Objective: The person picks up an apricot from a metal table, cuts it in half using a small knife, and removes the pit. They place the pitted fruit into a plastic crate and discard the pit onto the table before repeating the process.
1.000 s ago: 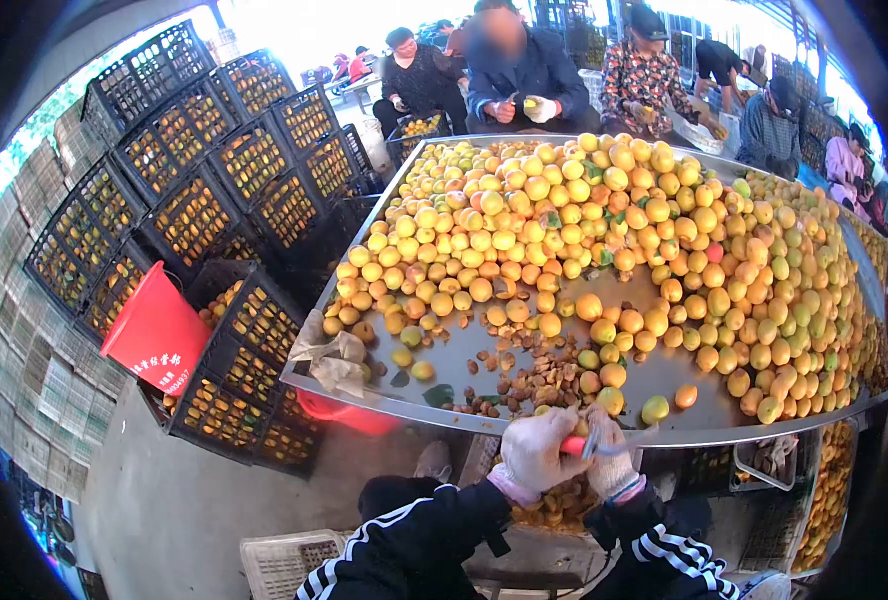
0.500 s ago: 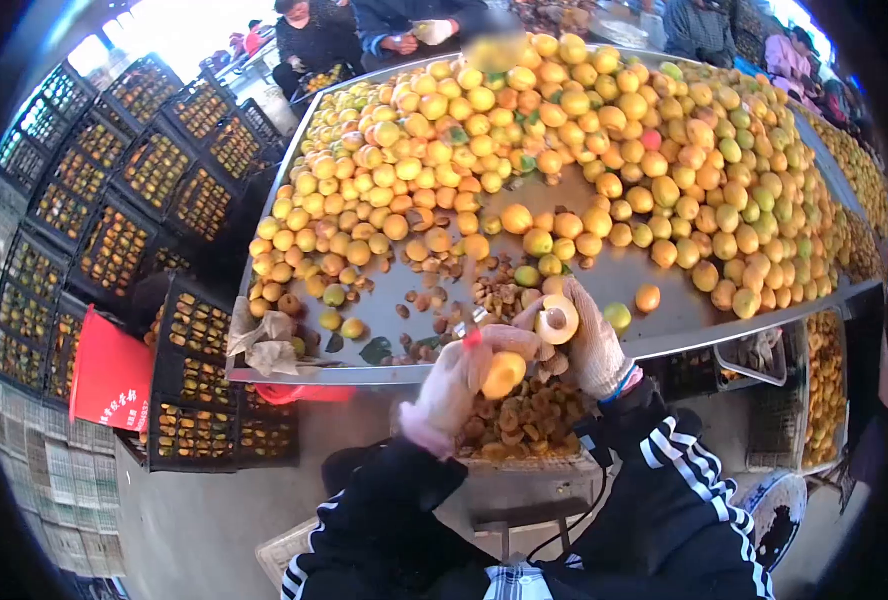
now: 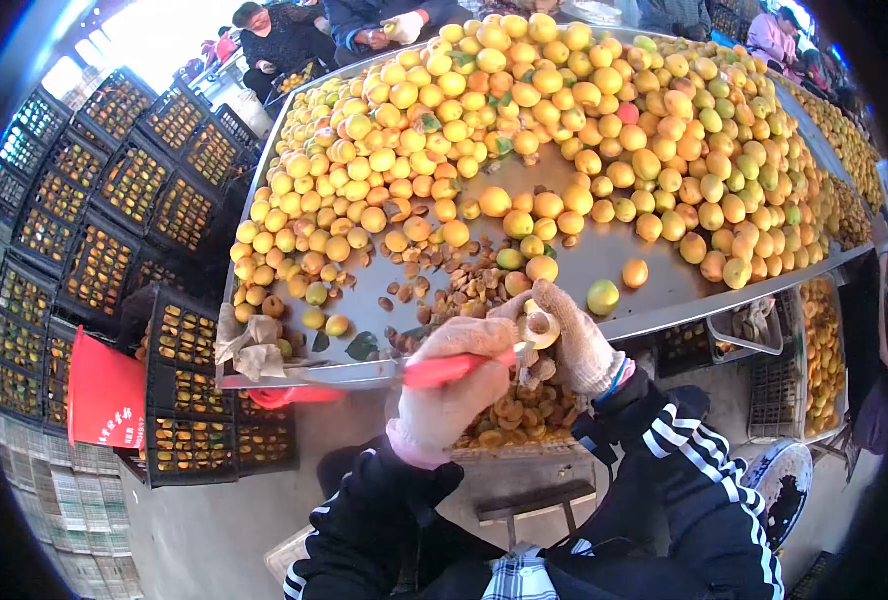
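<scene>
My left hand (image 3: pixel 454 385), in a pale work glove, is closed around a red-handled tool (image 3: pixel 451 369). The tool's short tip reaches to the cut face of an apricot half (image 3: pixel 541 329), where the brown pit sits. Gloved too, my right hand (image 3: pixel 577 350) pinches that half from its right side. Both hands meet just over the front edge of a metal table. Below them, a basket of pitted apricot halves (image 3: pixel 514 418) is partly hidden by my left hand. Loose brown pits (image 3: pixel 474 285) lie on the table beyond my fingers.
Whole apricots (image 3: pixel 394 130) are heaped across the metal table (image 3: pixel 664 285). Black crates of fruit (image 3: pixel 99 260) are stacked at left beside a red bucket (image 3: pixel 109 390). A crate of halves (image 3: pixel 822 360) stands at right. Other people (image 3: pixel 284 45) sit along the far side.
The apricot half at my left fingers is gone from the hand. The tool has swung round so its tip meets the half in my right hand. The view has shifted slightly.
</scene>
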